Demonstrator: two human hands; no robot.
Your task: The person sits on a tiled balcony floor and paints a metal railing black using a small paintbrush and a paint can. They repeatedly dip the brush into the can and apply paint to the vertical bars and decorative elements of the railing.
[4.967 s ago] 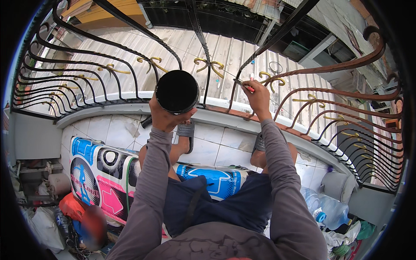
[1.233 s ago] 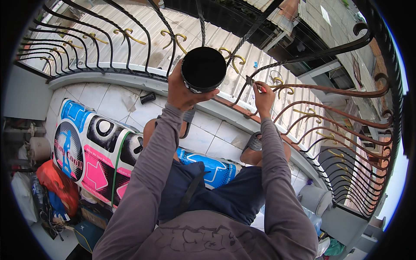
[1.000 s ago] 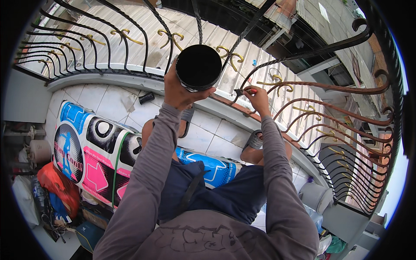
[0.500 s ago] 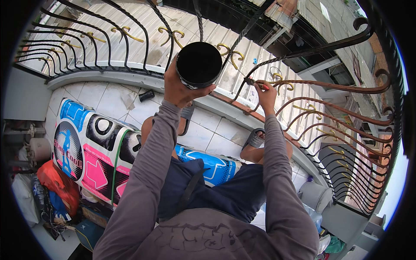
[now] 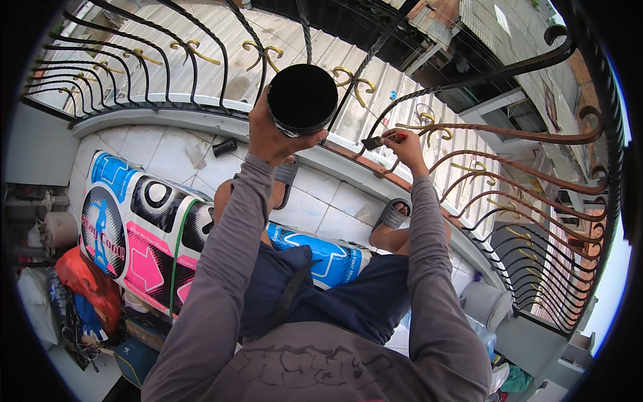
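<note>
Person's left hand (image 5: 268, 137): fingers wrapped round a black-interior can (image 5: 303, 100), 12 o'clock | right hand (image 5: 410, 151): fingers pinching a red-handled brush (image 5: 372, 143), 1 o'clock, bristles at a dark railing bar's (image 5: 378, 124) lower end, contact unclear | small black cylinder (image 5: 225, 148): on tiles (image 5: 159, 149), 10 o'clock

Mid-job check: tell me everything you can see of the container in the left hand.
The container is round and open, with no lid on it, its mouth turned toward the camera. The inside looks evenly black, so its fill level cannot be told. Below the rim a strip of outer wall shows, dark with paler marks; its material is unclear. The left hand grips it around its left and near sides. In view it overlaps the railing; whether they touch is unclear.
</note>
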